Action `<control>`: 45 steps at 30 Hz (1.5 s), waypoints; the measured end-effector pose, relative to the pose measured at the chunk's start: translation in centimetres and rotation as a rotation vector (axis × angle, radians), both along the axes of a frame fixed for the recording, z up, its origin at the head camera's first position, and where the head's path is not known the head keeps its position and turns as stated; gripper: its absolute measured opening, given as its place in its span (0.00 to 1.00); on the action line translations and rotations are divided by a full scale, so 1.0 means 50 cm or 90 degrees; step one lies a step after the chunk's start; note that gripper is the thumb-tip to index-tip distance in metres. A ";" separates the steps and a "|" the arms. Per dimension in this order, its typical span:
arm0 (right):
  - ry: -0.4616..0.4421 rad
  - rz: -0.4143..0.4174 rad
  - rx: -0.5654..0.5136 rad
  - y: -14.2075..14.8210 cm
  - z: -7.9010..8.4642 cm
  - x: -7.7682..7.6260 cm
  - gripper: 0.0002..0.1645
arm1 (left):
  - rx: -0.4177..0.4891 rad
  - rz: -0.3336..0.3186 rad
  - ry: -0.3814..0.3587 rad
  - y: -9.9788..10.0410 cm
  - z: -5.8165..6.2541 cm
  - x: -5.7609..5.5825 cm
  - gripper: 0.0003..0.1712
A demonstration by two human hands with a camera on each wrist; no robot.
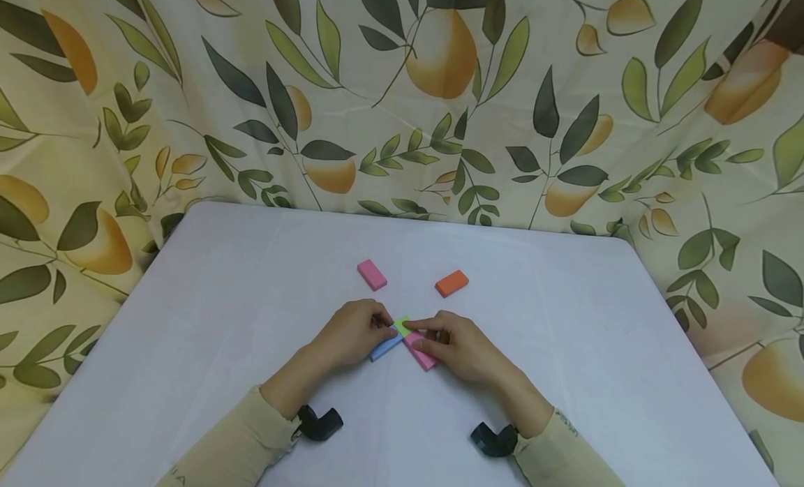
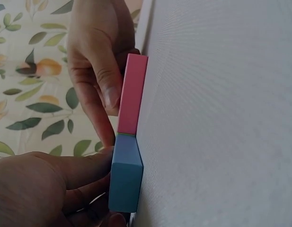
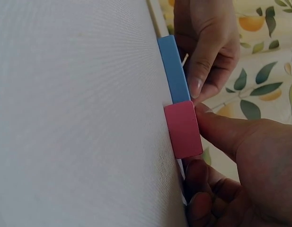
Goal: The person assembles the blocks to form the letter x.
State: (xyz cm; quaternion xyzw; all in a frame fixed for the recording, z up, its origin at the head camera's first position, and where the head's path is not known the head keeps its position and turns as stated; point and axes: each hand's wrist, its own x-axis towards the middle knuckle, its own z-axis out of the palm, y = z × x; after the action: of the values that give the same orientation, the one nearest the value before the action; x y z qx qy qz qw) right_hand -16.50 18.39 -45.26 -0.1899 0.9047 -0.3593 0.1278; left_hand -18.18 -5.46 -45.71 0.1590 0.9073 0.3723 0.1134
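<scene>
On the white table, a blue block (image 1: 386, 347) and a pink block (image 1: 421, 354) lie flat, meeting at an angle. A green block (image 1: 402, 326) sits at their far ends, partly hidden by fingers. My left hand (image 1: 356, 333) holds the blue block, its thumb on top and fingers along the far side. With my right hand (image 1: 461, 347) I hold the pink block between thumb and curled fingers, while the index finger reaches onto the green block. In the left wrist view the blue block (image 2: 126, 184) touches the pink block (image 2: 132, 94).
Farther back on the table lie a second pink block (image 1: 372, 275) and an orange block (image 1: 452, 283), apart from each other. A patterned cloth (image 1: 402, 124) with leaves and fruit hangs behind the table. Black wrist cameras (image 1: 322, 424) sit near both sleeves.
</scene>
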 end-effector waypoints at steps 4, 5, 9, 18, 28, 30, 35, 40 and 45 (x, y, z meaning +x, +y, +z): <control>0.000 -0.001 0.001 -0.001 -0.003 0.001 0.22 | 0.003 0.000 0.000 0.000 -0.002 0.001 0.08; 0.000 -0.002 0.002 -0.001 -0.003 0.002 0.22 | 0.003 0.000 0.000 -0.001 -0.002 0.001 0.08; 0.004 -0.003 0.005 -0.001 -0.004 0.002 0.22 | 0.002 0.000 0.004 -0.001 -0.004 0.000 0.08; 0.012 -0.003 -0.001 0.000 -0.007 0.000 0.21 | 0.028 -0.002 0.006 0.000 -0.005 -0.002 0.12; 0.019 -0.011 -0.005 0.000 -0.008 0.001 0.19 | 0.040 -0.020 -0.008 -0.003 -0.008 0.001 0.14; 0.020 -0.011 -0.008 0.000 -0.008 0.001 0.19 | 0.042 -0.023 -0.009 -0.003 -0.007 0.001 0.15; 0.022 -0.005 -0.006 -0.001 -0.006 0.002 0.19 | 0.041 -0.027 -0.007 -0.004 -0.007 0.000 0.15; 0.016 -0.004 -0.004 -0.002 -0.006 0.002 0.18 | 0.038 -0.028 -0.003 -0.006 -0.010 -0.003 0.15; -0.014 -0.018 -0.033 0.004 -0.009 0.000 0.17 | 0.044 -0.023 -0.011 -0.005 -0.010 -0.003 0.14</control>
State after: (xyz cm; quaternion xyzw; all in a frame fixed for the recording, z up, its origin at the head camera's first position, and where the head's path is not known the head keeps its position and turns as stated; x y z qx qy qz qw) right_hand -16.49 18.60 -45.74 -0.1761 0.8962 -0.3866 0.1278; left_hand -18.32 -5.72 -46.23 0.1764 0.8897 0.4029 0.1220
